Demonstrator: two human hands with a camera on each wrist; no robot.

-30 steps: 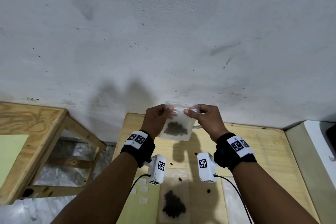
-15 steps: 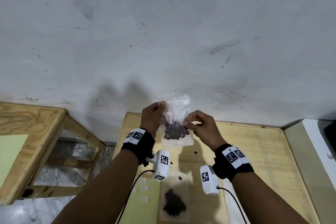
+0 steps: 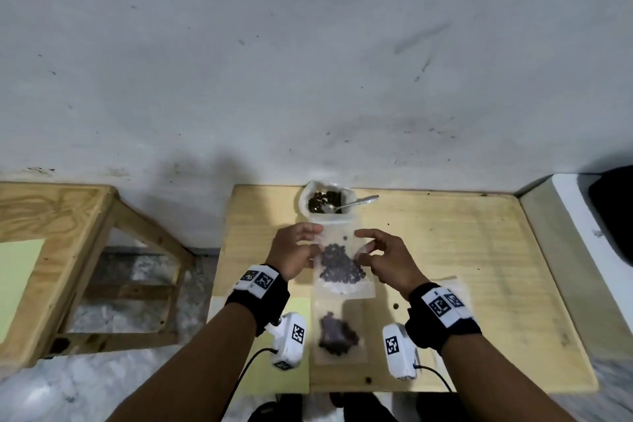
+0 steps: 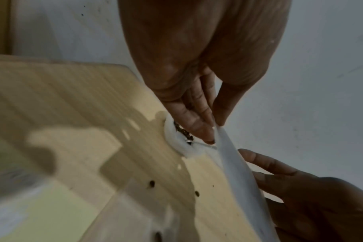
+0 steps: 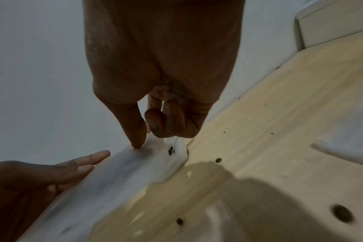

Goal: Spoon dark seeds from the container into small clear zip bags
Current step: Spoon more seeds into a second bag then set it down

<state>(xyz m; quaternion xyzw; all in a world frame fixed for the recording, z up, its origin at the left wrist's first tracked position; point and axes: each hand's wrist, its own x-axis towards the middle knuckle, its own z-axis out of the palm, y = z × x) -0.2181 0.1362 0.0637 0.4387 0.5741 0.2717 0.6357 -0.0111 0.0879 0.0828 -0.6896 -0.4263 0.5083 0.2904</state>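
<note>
A small clear zip bag (image 3: 340,265) with a heap of dark seeds hangs low over the wooden table (image 3: 472,271). My left hand (image 3: 317,241) pinches its upper left corner. In the left wrist view, the left hand (image 4: 215,131) has thumb and fingers closed on the bag's edge (image 4: 234,163). My right hand (image 3: 363,245) pinches the right edge. The right wrist view shows its thumb (image 5: 138,144) pressed on the bag (image 5: 122,167), with the fingers curled behind. The white container (image 3: 308,197) of seeds, a metal spoon (image 3: 358,203) in it, stands at the table's far edge.
A second filled bag (image 3: 337,336) lies flat on the table near me. Loose seeds (image 3: 396,306) dot the tabletop. A yellow-green sheet (image 3: 274,373) lies at the near left. A wooden frame (image 3: 51,250) stands left, and a white unit (image 3: 582,233) stands right.
The bag came down from in front of the wall to just above the table, both hands with it. My view tilted down, so the container and spoon now show.
</note>
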